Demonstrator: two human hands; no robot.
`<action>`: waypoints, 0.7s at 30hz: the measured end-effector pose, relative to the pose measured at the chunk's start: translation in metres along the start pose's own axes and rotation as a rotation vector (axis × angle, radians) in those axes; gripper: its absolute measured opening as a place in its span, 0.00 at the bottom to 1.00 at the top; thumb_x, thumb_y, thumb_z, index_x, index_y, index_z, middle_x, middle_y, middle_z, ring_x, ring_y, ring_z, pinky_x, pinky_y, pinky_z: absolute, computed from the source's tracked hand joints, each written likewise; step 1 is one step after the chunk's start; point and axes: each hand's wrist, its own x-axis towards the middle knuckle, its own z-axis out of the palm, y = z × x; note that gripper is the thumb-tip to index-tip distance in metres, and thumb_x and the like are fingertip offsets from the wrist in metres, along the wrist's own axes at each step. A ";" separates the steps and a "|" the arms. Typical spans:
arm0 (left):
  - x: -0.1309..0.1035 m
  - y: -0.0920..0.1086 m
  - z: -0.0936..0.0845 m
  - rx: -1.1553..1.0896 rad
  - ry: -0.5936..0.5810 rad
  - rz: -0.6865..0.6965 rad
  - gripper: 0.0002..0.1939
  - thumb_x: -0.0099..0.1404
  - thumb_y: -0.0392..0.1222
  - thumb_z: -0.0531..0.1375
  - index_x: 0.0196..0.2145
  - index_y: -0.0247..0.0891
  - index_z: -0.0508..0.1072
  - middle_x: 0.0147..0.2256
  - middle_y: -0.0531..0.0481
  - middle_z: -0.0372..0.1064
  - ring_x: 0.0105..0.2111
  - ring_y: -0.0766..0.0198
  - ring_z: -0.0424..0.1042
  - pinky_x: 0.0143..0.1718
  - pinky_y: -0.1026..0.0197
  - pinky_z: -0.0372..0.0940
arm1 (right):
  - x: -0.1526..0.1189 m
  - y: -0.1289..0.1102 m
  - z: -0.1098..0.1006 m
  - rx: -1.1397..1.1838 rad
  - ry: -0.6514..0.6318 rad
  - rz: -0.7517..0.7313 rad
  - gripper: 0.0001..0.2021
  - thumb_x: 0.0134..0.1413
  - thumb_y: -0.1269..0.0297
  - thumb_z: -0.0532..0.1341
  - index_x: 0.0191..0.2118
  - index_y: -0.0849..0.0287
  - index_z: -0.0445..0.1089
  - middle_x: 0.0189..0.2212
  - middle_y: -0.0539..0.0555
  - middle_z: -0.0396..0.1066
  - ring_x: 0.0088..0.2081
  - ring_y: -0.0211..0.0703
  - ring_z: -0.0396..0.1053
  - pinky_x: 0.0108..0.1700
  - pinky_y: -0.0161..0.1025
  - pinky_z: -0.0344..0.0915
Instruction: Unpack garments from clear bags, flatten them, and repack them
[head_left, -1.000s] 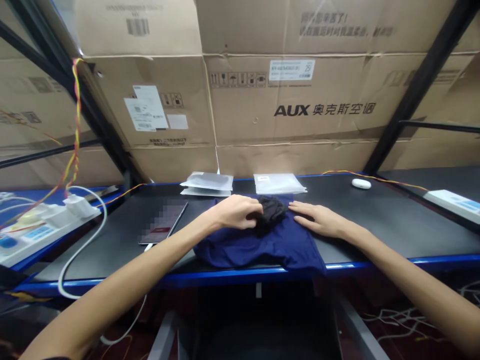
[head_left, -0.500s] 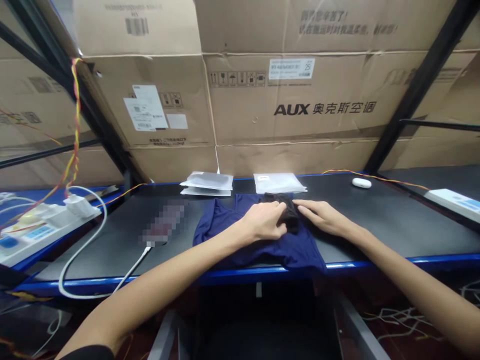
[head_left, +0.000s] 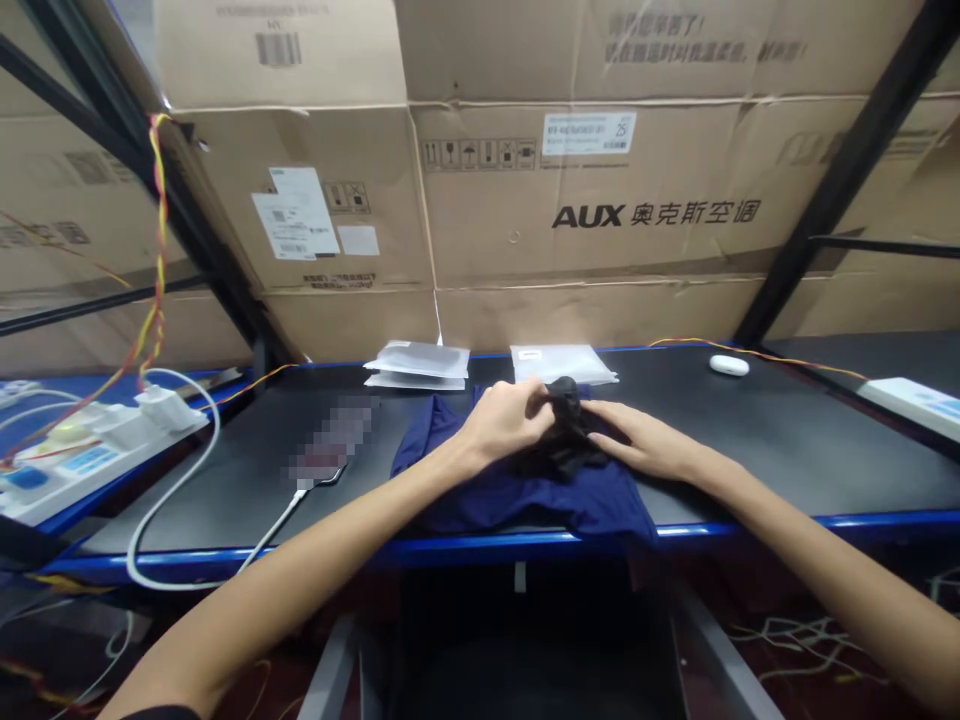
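Note:
Navy blue cloth (head_left: 480,500) lies crumpled at the table's front edge, one corner hanging over it. A bunched black cloth (head_left: 568,435) rests on top of it. My left hand (head_left: 510,418) is closed on the black cloth and lifts part of it. On the other side, my right hand (head_left: 641,437) touches the black cloth with its fingers stretched out and apart.
Two stacks of clear plastic packets (head_left: 416,365) (head_left: 562,364) lie behind the cloth. A phone (head_left: 334,445) with a white cable is left, near a power strip (head_left: 97,445). A white case (head_left: 729,366) and another strip (head_left: 919,405) are right.
My left hand has moved slightly left and up, pulling the black cloth into a raised bunch. My right hand stays beside the cloth, its fingers a little more spread.

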 end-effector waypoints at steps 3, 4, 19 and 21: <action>-0.009 -0.006 -0.018 -0.011 0.070 -0.044 0.05 0.62 0.42 0.58 0.31 0.40 0.70 0.27 0.54 0.73 0.25 0.65 0.72 0.29 0.65 0.62 | 0.000 0.001 0.000 -0.037 -0.014 0.019 0.27 0.65 0.50 0.54 0.65 0.55 0.61 0.62 0.60 0.65 0.62 0.57 0.63 0.63 0.57 0.60; -0.013 -0.008 -0.023 -0.007 0.081 -0.059 0.04 0.61 0.42 0.58 0.30 0.40 0.69 0.26 0.55 0.72 0.25 0.66 0.71 0.29 0.65 0.62 | 0.000 0.001 0.000 -0.043 -0.017 0.024 0.27 0.65 0.50 0.53 0.65 0.56 0.61 0.62 0.60 0.65 0.62 0.57 0.63 0.64 0.57 0.60; -0.049 -0.045 -0.047 0.381 -0.234 -0.401 0.11 0.59 0.46 0.55 0.22 0.40 0.66 0.24 0.50 0.70 0.27 0.58 0.70 0.27 0.61 0.57 | -0.001 0.002 -0.001 -0.042 -0.018 0.031 0.29 0.64 0.46 0.54 0.65 0.54 0.61 0.63 0.59 0.64 0.63 0.56 0.61 0.64 0.57 0.59; -0.051 -0.048 -0.049 0.389 -0.278 -0.398 0.07 0.58 0.45 0.56 0.28 0.40 0.69 0.30 0.48 0.73 0.30 0.55 0.72 0.30 0.59 0.61 | -0.001 0.001 -0.001 -0.047 -0.019 0.030 0.30 0.63 0.46 0.55 0.65 0.55 0.61 0.63 0.59 0.64 0.63 0.56 0.61 0.64 0.57 0.59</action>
